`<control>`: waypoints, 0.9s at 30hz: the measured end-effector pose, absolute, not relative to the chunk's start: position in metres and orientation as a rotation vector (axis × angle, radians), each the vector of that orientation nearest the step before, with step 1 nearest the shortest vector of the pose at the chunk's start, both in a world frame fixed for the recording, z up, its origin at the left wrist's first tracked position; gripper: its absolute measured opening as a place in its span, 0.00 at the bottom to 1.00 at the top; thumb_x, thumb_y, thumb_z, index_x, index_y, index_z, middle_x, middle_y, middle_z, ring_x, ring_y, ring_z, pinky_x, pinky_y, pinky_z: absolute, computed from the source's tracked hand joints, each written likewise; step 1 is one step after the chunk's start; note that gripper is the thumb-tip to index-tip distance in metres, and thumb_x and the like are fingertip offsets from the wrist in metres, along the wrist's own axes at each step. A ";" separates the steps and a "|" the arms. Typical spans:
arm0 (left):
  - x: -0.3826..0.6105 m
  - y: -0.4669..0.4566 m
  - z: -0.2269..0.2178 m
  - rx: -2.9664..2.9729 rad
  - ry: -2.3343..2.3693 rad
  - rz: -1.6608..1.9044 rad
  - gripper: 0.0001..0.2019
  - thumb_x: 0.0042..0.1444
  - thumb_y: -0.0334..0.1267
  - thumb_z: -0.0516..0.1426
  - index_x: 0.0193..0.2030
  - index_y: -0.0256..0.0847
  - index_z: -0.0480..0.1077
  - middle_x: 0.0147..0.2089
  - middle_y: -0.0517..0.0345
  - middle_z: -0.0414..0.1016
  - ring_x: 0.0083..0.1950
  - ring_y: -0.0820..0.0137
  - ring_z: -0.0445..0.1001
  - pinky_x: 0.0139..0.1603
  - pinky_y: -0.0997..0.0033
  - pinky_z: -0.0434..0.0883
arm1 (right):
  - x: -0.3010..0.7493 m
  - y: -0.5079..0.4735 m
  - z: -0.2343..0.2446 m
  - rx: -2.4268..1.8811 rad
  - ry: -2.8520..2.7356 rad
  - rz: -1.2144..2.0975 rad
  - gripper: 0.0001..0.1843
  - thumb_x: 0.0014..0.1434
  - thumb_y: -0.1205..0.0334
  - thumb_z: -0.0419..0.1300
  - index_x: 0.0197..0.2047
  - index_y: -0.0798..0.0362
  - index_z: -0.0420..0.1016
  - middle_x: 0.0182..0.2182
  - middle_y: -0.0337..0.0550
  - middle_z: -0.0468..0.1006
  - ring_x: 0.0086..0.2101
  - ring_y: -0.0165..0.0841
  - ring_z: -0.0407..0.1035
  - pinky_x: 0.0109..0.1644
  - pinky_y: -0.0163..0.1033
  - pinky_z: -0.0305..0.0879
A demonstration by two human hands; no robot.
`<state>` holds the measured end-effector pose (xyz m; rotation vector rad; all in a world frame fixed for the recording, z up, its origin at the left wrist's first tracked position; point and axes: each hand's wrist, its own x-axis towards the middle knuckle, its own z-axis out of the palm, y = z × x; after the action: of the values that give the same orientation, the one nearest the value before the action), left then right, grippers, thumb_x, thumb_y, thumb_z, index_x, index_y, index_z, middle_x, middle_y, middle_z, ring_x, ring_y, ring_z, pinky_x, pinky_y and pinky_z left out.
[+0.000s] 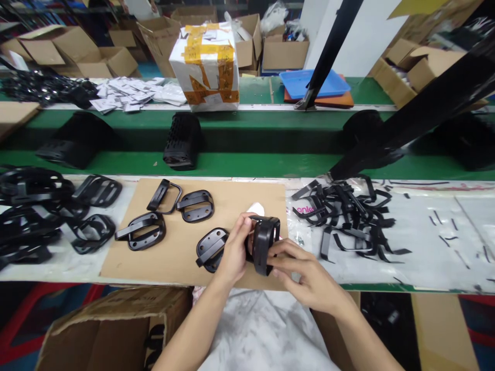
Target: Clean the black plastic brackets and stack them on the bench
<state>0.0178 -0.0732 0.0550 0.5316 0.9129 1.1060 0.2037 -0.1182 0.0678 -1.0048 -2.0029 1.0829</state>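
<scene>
Left hand [234, 248] and right hand [306, 275] both clasped around black plastic housing [265, 241], held on edge over cardboard sheet's [154, 257] near right corner, pink letters "enk" on plastic sheet [419, 245] just right

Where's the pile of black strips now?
Head view, right of centre: the pile of black strips lies just right of the cardboard sheet, beyond the right hand.

Factory assembly line: green conveyor belt [251, 165], cartons [285, 51], black plastic parts [348, 216].
</scene>
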 end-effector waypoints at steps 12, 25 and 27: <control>0.027 -0.093 0.062 0.731 1.003 0.984 0.10 0.60 0.38 0.59 0.48 0.45 0.68 0.34 0.65 0.68 0.28 0.75 0.62 0.29 0.76 0.62 | 0.183 -0.123 0.057 -1.114 -1.538 1.183 0.64 0.54 0.29 0.68 0.80 0.40 0.38 0.76 0.52 0.49 0.74 0.55 0.46 0.77 0.65 0.45; 0.018 -0.087 0.051 0.581 0.785 0.906 0.14 0.63 0.48 0.63 0.43 0.39 0.71 0.29 0.62 0.71 0.29 0.73 0.70 0.33 0.74 0.68 | 0.180 -0.120 0.057 -1.176 -1.461 1.125 0.47 0.60 0.43 0.68 0.75 0.43 0.53 0.72 0.52 0.58 0.68 0.55 0.59 0.74 0.65 0.54; 0.014 -0.085 0.050 0.670 0.768 0.865 0.15 0.63 0.49 0.63 0.45 0.37 0.73 0.31 0.59 0.75 0.30 0.72 0.73 0.34 0.73 0.71 | 0.181 -0.120 0.058 -1.167 -1.415 1.180 0.47 0.60 0.41 0.67 0.75 0.42 0.53 0.71 0.52 0.59 0.65 0.54 0.64 0.70 0.63 0.61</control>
<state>0.0143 -0.0853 0.0505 0.6700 0.7681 0.8651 0.1810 -0.1200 0.0579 -1.1673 -1.4147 1.1797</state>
